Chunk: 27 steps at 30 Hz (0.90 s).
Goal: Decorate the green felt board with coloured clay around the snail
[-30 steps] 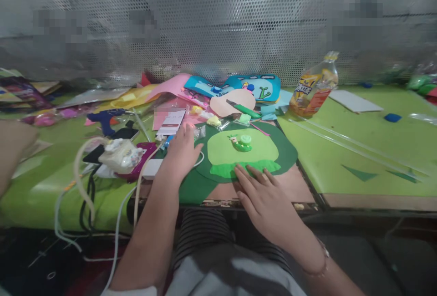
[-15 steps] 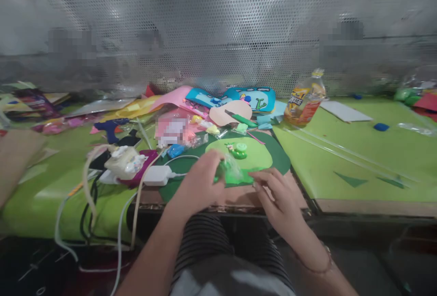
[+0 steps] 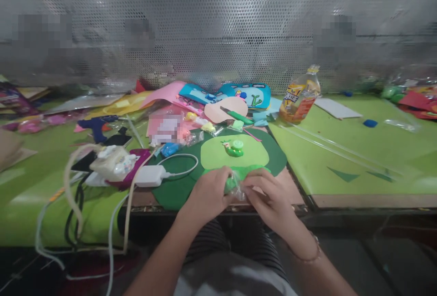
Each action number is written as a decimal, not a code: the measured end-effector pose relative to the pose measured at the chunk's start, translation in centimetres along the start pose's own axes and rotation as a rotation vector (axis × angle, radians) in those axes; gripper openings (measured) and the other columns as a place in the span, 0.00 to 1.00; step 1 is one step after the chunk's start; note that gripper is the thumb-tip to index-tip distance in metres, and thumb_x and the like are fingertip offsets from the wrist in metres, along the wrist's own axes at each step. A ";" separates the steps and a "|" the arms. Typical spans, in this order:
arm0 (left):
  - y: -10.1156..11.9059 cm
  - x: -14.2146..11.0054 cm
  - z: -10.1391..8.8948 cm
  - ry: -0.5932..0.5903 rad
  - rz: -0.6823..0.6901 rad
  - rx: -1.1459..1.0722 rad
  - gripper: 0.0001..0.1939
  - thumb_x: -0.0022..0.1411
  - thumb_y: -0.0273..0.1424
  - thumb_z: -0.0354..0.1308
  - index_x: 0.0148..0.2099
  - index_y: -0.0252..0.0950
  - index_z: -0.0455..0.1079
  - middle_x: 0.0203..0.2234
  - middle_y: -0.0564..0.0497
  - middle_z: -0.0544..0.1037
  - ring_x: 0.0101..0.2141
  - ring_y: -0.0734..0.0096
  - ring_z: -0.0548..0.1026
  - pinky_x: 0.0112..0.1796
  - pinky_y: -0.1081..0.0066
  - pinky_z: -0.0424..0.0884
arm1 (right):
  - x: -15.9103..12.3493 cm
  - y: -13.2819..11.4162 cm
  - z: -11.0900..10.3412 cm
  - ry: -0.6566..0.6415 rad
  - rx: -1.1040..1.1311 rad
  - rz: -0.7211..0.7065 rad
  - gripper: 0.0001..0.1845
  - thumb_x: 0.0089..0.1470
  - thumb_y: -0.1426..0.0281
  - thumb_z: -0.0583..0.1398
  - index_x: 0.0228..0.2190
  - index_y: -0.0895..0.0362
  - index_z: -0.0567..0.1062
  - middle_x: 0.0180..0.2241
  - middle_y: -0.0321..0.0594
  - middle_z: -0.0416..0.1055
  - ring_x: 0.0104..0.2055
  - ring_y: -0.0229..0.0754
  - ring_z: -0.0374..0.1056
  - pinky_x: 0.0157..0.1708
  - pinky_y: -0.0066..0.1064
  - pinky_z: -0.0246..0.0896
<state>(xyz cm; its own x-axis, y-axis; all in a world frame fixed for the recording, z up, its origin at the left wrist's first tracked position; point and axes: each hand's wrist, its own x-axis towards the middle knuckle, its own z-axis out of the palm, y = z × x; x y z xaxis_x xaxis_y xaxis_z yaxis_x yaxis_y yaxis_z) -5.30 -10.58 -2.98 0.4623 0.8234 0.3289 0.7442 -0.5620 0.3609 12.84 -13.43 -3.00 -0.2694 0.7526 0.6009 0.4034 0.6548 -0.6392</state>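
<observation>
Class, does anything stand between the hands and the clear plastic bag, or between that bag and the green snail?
Nothing visible separates the left hand or right hand from the clear plastic bag; both touch it. Between bag and green snail lie only the bright green strip and light green panel, both low.

Clear crinkled bag (image 3: 239,191), green lump (image 3: 230,185) inside

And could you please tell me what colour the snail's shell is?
The shell is pale mint green; it shows best in the head view.
</observation>
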 end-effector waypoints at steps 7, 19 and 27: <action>0.1 0.0 -0.1 -0.032 0.034 0.066 0.12 0.59 0.37 0.58 0.39 0.38 0.60 0.28 0.52 0.73 0.30 0.63 0.74 0.29 0.70 0.63 | 0.0 0.2 0.4 -0.077 0.005 0.051 0.13 0.55 0.76 0.54 0.40 0.54 0.73 0.35 0.43 0.67 0.34 0.40 0.67 0.31 0.32 0.66; -0.4 -0.5 0.1 -0.037 0.064 0.049 0.06 0.58 0.30 0.55 0.34 0.39 0.58 0.26 0.53 0.72 0.28 0.66 0.72 0.27 0.71 0.60 | 0.9 -1.5 1.1 -0.144 -0.013 0.044 0.07 0.52 0.79 0.55 0.32 0.56 0.68 0.27 0.34 0.57 0.25 0.35 0.58 0.24 0.26 0.59; -0.1 -0.4 0.1 0.132 0.071 0.064 0.09 0.62 0.38 0.52 0.37 0.38 0.61 0.26 0.52 0.73 0.27 0.66 0.73 0.28 0.71 0.64 | 0.2 -0.9 1.0 0.007 -0.009 0.062 0.08 0.52 0.79 0.55 0.27 0.54 0.62 0.26 0.33 0.58 0.26 0.35 0.57 0.23 0.26 0.54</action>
<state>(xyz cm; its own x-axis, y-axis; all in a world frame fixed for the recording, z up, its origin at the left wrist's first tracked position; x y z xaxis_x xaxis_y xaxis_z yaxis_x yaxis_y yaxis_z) -5.54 -10.85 -3.21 0.4506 0.7618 0.4654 0.7430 -0.6091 0.2775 11.53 -13.82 -2.79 -0.2372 0.7910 0.5640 0.4269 0.6064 -0.6708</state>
